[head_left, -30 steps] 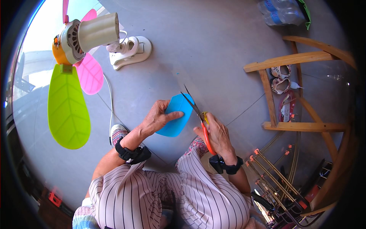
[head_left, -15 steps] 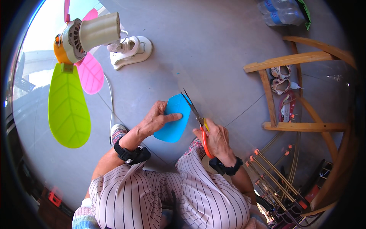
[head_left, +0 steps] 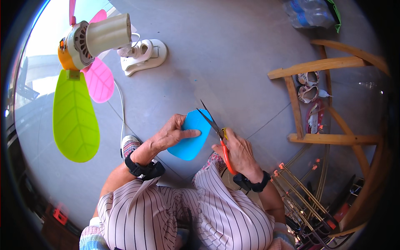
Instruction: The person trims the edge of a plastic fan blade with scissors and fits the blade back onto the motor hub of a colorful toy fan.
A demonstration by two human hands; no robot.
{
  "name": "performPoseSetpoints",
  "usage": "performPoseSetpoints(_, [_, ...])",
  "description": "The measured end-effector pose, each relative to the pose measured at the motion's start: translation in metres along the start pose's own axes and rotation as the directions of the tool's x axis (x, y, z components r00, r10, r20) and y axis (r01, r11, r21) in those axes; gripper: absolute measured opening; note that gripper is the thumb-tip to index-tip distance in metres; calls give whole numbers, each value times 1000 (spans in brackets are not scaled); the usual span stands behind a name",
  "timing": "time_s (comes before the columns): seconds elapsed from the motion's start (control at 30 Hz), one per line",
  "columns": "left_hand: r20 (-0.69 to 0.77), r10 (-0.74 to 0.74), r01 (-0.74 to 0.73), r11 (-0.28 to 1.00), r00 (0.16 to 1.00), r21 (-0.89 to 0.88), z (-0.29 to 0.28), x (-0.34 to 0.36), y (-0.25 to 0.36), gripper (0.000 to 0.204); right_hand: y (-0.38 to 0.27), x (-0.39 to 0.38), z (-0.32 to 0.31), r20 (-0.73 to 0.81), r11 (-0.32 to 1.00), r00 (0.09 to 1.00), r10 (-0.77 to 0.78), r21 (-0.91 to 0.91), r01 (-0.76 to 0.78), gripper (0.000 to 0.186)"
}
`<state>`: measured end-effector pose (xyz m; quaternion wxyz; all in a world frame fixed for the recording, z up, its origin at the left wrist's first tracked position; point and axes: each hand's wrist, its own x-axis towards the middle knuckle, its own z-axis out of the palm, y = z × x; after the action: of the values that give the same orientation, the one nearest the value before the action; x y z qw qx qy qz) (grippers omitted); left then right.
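Note:
A flat blue piece (head_left: 192, 143), rounded like a fan blade or leaf, is gripped in my left hand (head_left: 175, 132), the thumb lying on its upper face. My right hand (head_left: 238, 151) holds a pair of scissors (head_left: 225, 151) by its orange-red handles, with a bit of yellow showing near the pivot. The scissors' dark blades are parted and lie across the far right edge of the blue piece. Whether that edge sits between the blades is hard to make out.
A small fan (head_left: 79, 46) with green and pink leaf-shaped blades stands at the left, near its white clip base (head_left: 146, 56). A wooden frame (head_left: 321, 62) is on the right, with patterned shoes (head_left: 307, 93) beside it. Plastic bottles (head_left: 310, 16) lie far right; a metal rack (head_left: 302, 191) is near right.
The blue piece has tilted and come slightly nearer to me. My right hand has shifted a little right and nearer, and the scissor blades have spread wider.

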<state>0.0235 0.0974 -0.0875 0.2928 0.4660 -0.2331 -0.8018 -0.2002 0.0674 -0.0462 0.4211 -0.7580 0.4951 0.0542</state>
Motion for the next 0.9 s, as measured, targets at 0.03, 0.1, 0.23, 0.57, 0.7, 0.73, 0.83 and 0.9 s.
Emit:
performPoseSetpoints(0.03, [4, -19, 19, 1000, 1000, 8, 1, -1, 4, 15, -1, 1, -3, -1, 1000, 1000, -22, -20, 22, 53])
performPoseSetpoints(0.1, [13, -27, 27, 1000, 1000, 12, 0, -1, 5, 15, -4, 3, -7, -4, 998, 999, -45, -52, 44, 54])
performPoseSetpoints(0.23, [43, 22, -21, 1000, 999, -13, -2, -2, 3, 15, -9, 5, -12, -11, 997, 998, -55, -50, 55, 53])
performPoseSetpoints(0.57, [32, -4, 5, 999, 999, -40, 0, -2, 5, 15, -3, 0, -3, -21, 999, 999, -33, -12, 32, 47])
performPoseSetpoints(0.7, [52, -11, 13, 999, 999, -40, 0, -2, 6, 15, -3, 1, -5, -34, 998, 998, -51, -44, 50, 47])
performPoseSetpoints(0.73, [76, -14, 16, 999, 997, -33, 0, -1, 2, 15, -7, 3, -7, -49, 997, 996, -75, -35, 74, 47])
performPoseSetpoints(0.83, [92, -14, 19, 998, 996, -52, 1, -3, 4, 17, -12, 8, -12, -40, 996, 995, -88, -31, 87, 48])
performPoseSetpoints(0.9, [87, -8, 15, 997, 996, -78, 2, -3, 5, 17, -13, 8, -12, -19, 996, 997, -75, -40, 74, 48])
